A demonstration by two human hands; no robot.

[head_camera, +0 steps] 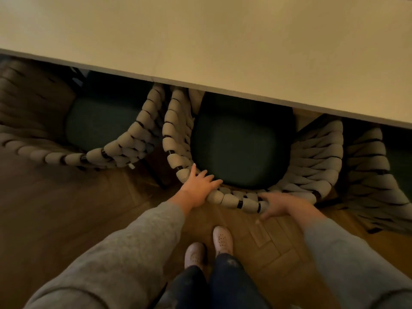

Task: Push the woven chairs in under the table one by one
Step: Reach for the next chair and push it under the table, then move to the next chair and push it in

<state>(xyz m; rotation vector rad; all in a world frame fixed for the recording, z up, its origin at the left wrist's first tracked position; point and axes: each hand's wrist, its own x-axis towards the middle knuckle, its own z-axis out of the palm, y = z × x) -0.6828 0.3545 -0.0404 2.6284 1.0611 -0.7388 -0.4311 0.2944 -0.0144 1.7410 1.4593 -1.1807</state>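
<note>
- Your left hand [199, 187] lies flat, fingers spread and straight, on the curved back rim of the middle woven chair [312, 170] at centre frame.
- Your right hand [278, 205] is blurred. Its fingers look spread against the same rim, just right of centre, and are not curled round it as far as you can tell.
- That chair's dark green cushion [240, 148] runs partly beneath the edge of the table [223, 41], whose pale top fills the upper frame. The back rim stands clear of it.
- A second woven chair [133, 139] sits at left, its arm just beside the middle one's.
- A third woven chair [367, 170] shows at the right edge.
- Your pale perforated shoes [220, 239] stand on the parquet floor [66, 208] at lower centre, between your grey sleeves [133, 253].
</note>
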